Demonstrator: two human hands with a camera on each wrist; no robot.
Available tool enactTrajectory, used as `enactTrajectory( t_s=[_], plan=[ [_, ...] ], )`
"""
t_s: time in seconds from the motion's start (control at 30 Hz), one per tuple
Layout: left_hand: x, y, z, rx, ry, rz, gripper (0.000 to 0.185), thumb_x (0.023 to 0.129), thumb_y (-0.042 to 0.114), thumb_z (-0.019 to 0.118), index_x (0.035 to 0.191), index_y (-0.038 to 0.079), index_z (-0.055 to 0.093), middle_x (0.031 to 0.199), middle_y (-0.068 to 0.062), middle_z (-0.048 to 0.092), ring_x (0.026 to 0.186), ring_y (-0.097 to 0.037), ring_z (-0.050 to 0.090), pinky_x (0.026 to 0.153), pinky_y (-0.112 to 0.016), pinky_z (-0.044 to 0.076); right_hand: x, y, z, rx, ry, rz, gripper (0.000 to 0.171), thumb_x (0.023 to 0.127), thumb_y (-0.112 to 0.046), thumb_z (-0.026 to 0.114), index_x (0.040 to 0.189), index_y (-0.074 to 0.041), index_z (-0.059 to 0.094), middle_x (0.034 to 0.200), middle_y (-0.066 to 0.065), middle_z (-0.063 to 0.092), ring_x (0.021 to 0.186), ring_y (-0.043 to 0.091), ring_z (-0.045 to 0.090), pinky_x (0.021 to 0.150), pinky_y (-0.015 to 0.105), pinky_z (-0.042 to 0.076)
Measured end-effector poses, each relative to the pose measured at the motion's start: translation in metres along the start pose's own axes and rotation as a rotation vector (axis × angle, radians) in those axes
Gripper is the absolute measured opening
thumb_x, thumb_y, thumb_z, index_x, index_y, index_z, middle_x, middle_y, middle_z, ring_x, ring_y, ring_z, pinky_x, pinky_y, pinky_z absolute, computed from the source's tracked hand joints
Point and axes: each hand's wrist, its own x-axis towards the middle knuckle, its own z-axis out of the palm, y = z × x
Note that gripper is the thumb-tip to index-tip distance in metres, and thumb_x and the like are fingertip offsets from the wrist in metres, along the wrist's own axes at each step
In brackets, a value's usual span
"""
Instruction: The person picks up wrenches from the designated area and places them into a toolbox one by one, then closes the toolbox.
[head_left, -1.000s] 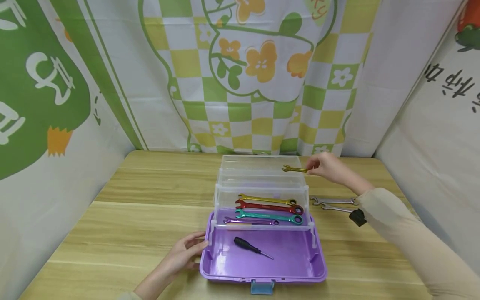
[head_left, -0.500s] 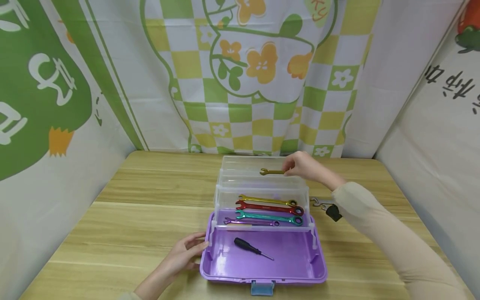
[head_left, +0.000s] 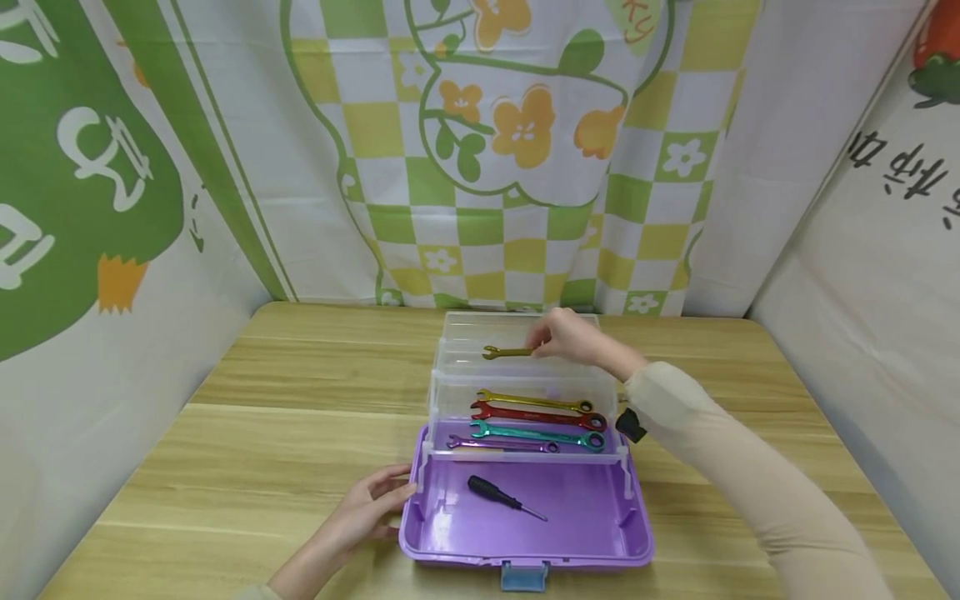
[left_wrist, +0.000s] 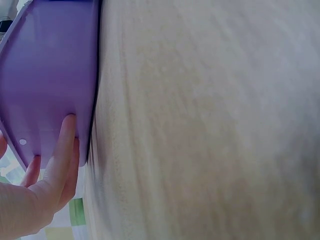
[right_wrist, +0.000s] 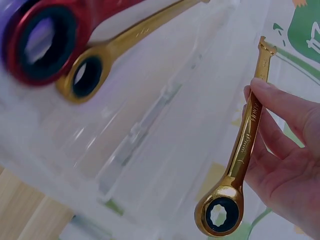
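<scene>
1. Gold small wrench [head_left: 508, 352] is pinched in the right hand [head_left: 572, 337], over the clear upper tray [head_left: 461, 333] at the back of the purple toolbox [head_left: 525, 546]. From the head view I can't tell whether it touches the tray floor yet; it looks just above it.
2. Done so far, as I judge it: four wrenches lie side by side in the middle clear tray [head_left: 442, 398]: gold wrench [head_left: 534, 401] rearmost, then red wrench [head_left: 538, 414], teal wrench [head_left: 537, 432], purple wrench [head_left: 502, 444] at the front edge. Black screwdriver [head_left: 504, 495] lies in the purple bottom tub.
3. Left: the small gold one is not yet let go. Anything on the table's right side behind the sleeve [head_left: 742, 467] is hidden, so I can't count what else remains.
4. Left hand [head_left: 367, 504] rests against the toolbox's left outer wall near its front-left corner, fingers relaxed, gripping nothing.
5. Right wrist view adds what the head view lacks: thumb and fingers [right_wrist: 285, 107] clamp the shank of the small wrench [right_wrist: 243, 145], ring end [right_wrist: 220, 216] toward the palm, open end outward. Ring ends of the red [right_wrist: 42, 40] and gold [right_wrist: 87, 76] wrenches show close up.
6. Left wrist view only shows fingertips [left_wrist: 62, 145] flat on the purple wall [left_wrist: 45, 75]; no tools visible there.
</scene>
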Motion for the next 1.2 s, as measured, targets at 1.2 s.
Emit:
enactTrajectory(
  t_s=[1.2],
  plan=[
    [-0.001, 0.000, 0.000, 0.007, -0.010, 0.007, 0.062, 0.085, 0.022, 0.058, 0.130, -0.009, 0.030, 0.123, -0.031, 0.040, 0.090, -0.025, 0.058, 0.072, -0.043, 0.054, 0.016, -0.011, 0.029, 0.033, -0.054, -0.024, 0.011, 0.077, 0.003, 0.062, 0.086, 0.001, 0.068, 0.083, 0.010, 0.067, 0.076, 0.017, 0.062, 0.066, 0.023, 0.053]
  ],
)
